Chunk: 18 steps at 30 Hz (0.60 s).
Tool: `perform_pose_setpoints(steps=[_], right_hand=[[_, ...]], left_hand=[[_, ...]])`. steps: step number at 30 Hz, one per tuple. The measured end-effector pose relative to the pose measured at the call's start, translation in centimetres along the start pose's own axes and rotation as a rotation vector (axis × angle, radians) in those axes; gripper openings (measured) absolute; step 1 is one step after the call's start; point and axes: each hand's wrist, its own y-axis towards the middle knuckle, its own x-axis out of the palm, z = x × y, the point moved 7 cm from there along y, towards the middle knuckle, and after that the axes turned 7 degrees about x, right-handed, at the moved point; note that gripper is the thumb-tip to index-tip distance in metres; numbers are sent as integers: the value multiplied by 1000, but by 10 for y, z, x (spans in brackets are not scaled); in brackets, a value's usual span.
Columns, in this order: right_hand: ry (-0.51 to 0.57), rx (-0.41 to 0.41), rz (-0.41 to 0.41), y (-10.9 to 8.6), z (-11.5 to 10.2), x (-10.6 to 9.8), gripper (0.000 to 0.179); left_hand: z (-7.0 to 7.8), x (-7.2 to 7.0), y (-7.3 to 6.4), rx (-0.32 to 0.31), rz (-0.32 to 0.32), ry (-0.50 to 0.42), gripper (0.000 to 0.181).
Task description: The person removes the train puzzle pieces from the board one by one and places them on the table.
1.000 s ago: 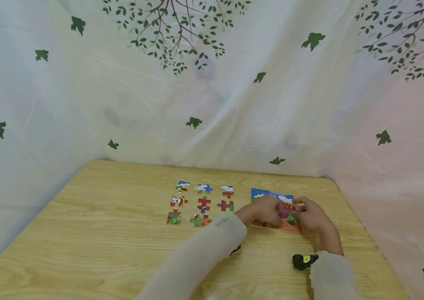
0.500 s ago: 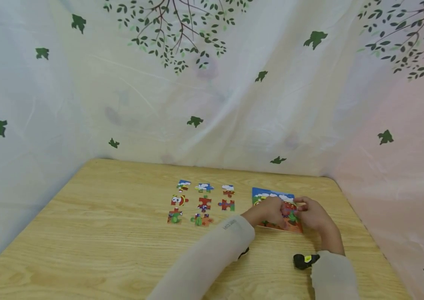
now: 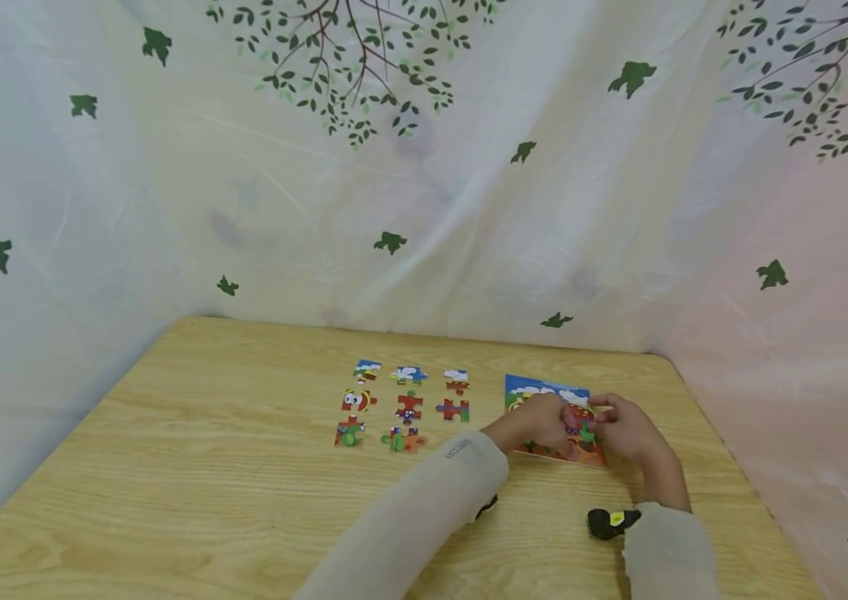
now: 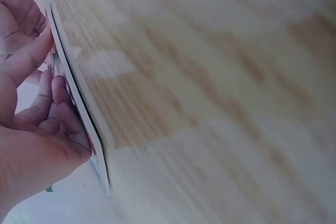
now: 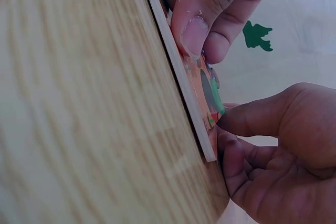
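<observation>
Both hands work close together over a picture puzzle board (image 3: 546,387) with a blue top and an orange bottom. An orange and green puzzle piece (image 5: 211,90) is tilted up at the board's right side. My left hand (image 3: 542,421) reaches across the board and pinches the piece at its upper part with thumb and finger. From the right, my right hand (image 3: 625,429) holds the lower corner of the same piece by its thumb and fingers. The left wrist view shows the left hand (image 4: 39,140) low along the board's thin edge (image 4: 79,98), with its fingers bent.
Several loose puzzle pieces (image 3: 409,408) lie in spaced rows on the wooden table (image 3: 192,467), left of the board. A pale curtain (image 3: 304,217) with printed leaves and branches hangs around the table. Black wrist gear (image 3: 611,522) sits at the right cuff.
My left hand and forearm have shifted slightly to the right over the board, then stayed nearly still. The right hand keeps its place, and the loose pieces lie as before.
</observation>
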Motion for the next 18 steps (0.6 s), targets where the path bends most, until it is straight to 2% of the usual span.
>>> perform_pose_setpoints(steps=[8,14,18], right_hand=[[1,-14,9,-1,0,0,43],[6,-14,16,0,0,1,42],[-2,-8,25,1,1,0,43]], left_hand=[[0,0,1,-41,51,-45,12],[-5,1,4,-71,91,-180,5],[-9,1,7,-86,89,-259,5]])
